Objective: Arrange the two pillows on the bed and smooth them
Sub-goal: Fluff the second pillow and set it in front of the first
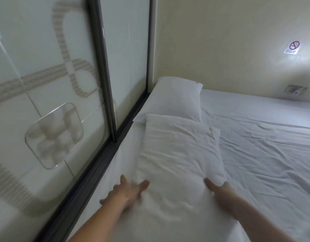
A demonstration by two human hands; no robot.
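Left hand [128,191] flat, fingers spread, on near pillow [178,154]; right hand [218,187] gripping its right edge; far pillow [175,100] touching behind, on bed [264,145].

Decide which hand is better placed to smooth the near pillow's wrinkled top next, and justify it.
Probably left. The left hand lies open and flat at the near pillow's edge, while the right hand grips its corner.

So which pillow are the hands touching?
The near pillow, the wrinkly one. The left hand and right hand press its near end. The far pillow by the wall lies smoother and untouched.
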